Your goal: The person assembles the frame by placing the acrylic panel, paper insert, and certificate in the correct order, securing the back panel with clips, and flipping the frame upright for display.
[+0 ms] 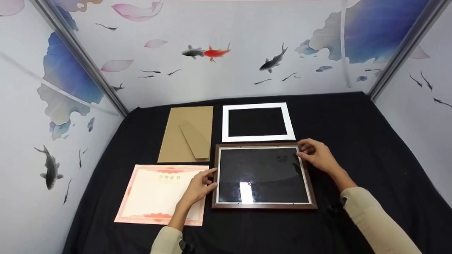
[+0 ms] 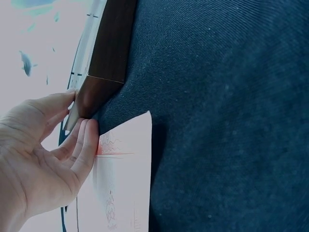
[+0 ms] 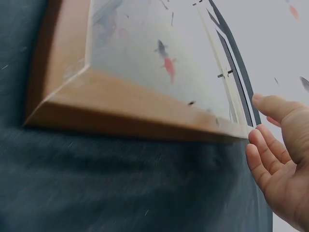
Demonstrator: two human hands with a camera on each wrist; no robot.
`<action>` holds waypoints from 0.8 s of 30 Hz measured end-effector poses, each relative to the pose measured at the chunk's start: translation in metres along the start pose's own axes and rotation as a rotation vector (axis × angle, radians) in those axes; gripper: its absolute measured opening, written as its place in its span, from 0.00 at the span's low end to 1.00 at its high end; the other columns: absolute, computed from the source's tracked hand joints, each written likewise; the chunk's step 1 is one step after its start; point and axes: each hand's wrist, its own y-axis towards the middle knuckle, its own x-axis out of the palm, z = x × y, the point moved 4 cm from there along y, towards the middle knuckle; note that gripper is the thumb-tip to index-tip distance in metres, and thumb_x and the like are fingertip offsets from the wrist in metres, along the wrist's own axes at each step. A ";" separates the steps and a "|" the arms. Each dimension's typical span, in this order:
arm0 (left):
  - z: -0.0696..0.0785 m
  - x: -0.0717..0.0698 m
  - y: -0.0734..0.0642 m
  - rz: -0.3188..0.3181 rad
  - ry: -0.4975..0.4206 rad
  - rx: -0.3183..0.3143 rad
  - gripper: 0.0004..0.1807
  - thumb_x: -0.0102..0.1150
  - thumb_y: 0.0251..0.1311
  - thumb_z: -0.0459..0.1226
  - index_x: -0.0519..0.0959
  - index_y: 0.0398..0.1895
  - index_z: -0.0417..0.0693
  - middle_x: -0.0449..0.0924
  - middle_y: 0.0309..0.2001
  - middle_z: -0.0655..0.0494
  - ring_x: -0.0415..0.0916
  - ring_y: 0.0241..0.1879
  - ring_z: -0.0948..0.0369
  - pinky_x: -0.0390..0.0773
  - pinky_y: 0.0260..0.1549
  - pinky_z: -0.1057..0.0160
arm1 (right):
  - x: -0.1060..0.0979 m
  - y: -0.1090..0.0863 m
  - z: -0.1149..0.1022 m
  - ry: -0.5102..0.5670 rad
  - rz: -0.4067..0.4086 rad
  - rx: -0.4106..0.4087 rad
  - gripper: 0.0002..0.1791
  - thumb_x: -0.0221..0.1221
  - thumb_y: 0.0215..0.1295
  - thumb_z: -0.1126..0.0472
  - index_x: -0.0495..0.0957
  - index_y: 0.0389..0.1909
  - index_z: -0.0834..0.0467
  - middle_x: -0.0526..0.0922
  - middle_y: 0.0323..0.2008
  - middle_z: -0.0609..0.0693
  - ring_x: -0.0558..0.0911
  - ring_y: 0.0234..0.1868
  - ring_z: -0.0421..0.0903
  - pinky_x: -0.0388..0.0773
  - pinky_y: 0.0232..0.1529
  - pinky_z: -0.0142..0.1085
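Observation:
A brown wooden picture frame [image 1: 265,206] lies on the black cloth, its pane dark and shiny inside a pale inner rim with small dark tabs. My left hand [image 1: 199,187] grips its left side. In the left wrist view the thumb is at the upper edge of the frame [image 2: 104,63] and the fingers lie against the outer side. At the far right corner, my right hand [image 1: 319,157] holds the rim between thumb and fingers. The right wrist view shows that hand [image 3: 285,159] at the far end of the frame [image 3: 125,111], which reflects the patterned wall.
A certificate with a red border [image 1: 152,197] lies left of the frame, partly under my left forearm. Behind are a brown backing board [image 1: 176,141] with a stand leg and a white mat [image 1: 258,138] with a rectangular opening. Fish-patterned walls [image 1: 240,81] enclose the black-covered table [image 1: 353,141].

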 end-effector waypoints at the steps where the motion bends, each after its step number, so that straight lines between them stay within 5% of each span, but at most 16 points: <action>1: 0.000 0.000 0.000 0.001 -0.004 0.000 0.28 0.67 0.60 0.25 0.75 0.64 0.32 0.77 0.48 0.36 0.80 0.41 0.44 0.81 0.39 0.57 | 0.001 0.003 -0.001 0.000 -0.006 0.000 0.19 0.72 0.60 0.69 0.81 0.51 0.67 0.84 0.37 0.60 0.83 0.35 0.52 0.76 0.36 0.29; 10: -0.003 0.001 0.001 -0.001 -0.063 -0.023 0.28 0.66 0.60 0.25 0.74 0.65 0.33 0.77 0.49 0.37 0.79 0.41 0.48 0.81 0.33 0.62 | 0.008 0.033 -0.001 0.000 0.008 -0.029 0.19 0.72 0.60 0.69 0.81 0.51 0.69 0.84 0.37 0.63 0.83 0.36 0.54 0.75 0.37 0.28; 15: -0.003 0.001 0.001 -0.008 -0.035 -0.012 0.28 0.66 0.60 0.25 0.74 0.65 0.33 0.77 0.49 0.37 0.80 0.41 0.47 0.81 0.38 0.59 | 0.007 0.042 0.001 -0.024 0.011 -0.014 0.18 0.71 0.61 0.70 0.81 0.52 0.69 0.83 0.39 0.64 0.83 0.38 0.58 0.75 0.38 0.32; 24: -0.001 0.001 0.000 -0.009 -0.037 -0.011 0.28 0.67 0.60 0.24 0.74 0.65 0.32 0.76 0.49 0.35 0.79 0.41 0.45 0.81 0.30 0.62 | 0.009 0.054 0.002 -0.017 0.016 -0.005 0.18 0.72 0.59 0.69 0.81 0.50 0.69 0.84 0.37 0.63 0.83 0.36 0.56 0.75 0.38 0.33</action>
